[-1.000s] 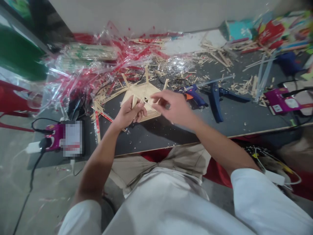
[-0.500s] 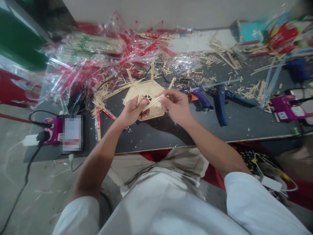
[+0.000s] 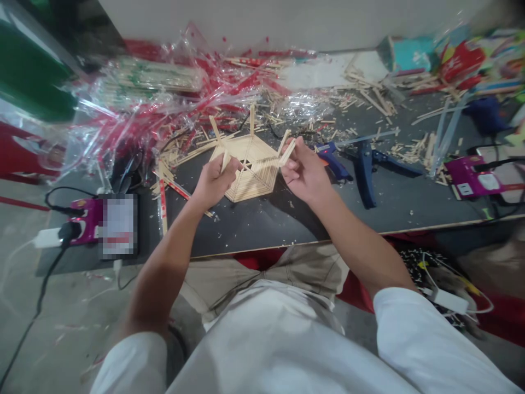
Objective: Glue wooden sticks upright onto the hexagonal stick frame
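Observation:
A six-sided frame (image 3: 256, 183) of pale thin wooden sticks lies on the dark table, with a small open gap at its middle and stick posts rising at some corners. My left hand (image 3: 215, 180) is over the frame's left side, its fingers closed on a short bundle of wooden sticks (image 3: 226, 159) pointing up. My right hand (image 3: 305, 172) is just off the frame's right corner. Pinched between its thumb and fingers are a few wooden sticks (image 3: 289, 151), tilted up to the right near a corner post. Part of the frame is hidden behind my left hand.
A blue glue gun (image 3: 338, 167) and a blue hand cutter (image 3: 365, 175) lie to the right. Plastic wrappers (image 3: 164, 109) and stick scraps (image 3: 377, 98) cover the back. A phone (image 3: 118, 224) and purple power strip (image 3: 86, 219) sit left; another purple strip (image 3: 470, 178) is right.
My right hand has moved right, away from my left hand, carrying sticks from over the frame's middle to its right corner. My left hand has shifted slightly left with its sticks.

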{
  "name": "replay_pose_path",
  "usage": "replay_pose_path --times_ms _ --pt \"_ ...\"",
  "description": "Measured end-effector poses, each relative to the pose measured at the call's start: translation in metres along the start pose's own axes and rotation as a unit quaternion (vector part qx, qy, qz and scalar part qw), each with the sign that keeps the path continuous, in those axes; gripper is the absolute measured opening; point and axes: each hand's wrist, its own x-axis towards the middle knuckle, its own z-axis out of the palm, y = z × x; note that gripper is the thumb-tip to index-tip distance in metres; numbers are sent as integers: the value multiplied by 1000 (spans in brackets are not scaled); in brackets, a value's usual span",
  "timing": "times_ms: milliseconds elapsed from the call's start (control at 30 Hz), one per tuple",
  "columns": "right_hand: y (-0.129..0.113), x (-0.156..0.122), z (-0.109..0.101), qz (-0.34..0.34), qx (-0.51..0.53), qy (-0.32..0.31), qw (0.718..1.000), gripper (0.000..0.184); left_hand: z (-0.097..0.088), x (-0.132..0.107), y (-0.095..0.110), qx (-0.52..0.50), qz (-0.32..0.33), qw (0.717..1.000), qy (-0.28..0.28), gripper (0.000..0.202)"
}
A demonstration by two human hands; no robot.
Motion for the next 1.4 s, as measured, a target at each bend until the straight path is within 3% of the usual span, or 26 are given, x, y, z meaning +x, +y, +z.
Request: replay_pose_path --times_ms 67,167,267,400,500,633,967,1400 --pt "-3 -1 1 -14 -33 3 999 44 -1 0 -3 17 5 1000 3 40" --pt "-12 -8 7 -88 -83 52 991 41 -3 1 -6 57 16 998 17 38" --pt "-25 -20 14 -188 -205 84 957 34 -3 1 -6 112 26 993 38 36" --pt "-36 -29 14 -213 -397 39 892 32 -3 2 -5 170 32 984 42 33" --pt "-37 -29 13 -226 -442 -14 868 30 -3 2 -4 197 39 979 42 32" --pt "-36 -27 12 -253 -430 -53 865 26 -3 2 -6 210 46 976 42 34" --pt "-32 -23 8 -221 -423 -101 873 31 -4 2 -6 239 58 968 43 36" --pt "-43 -27 4 -192 -417 -136 878 13 -2 2 -5 238 61 969 38 35"
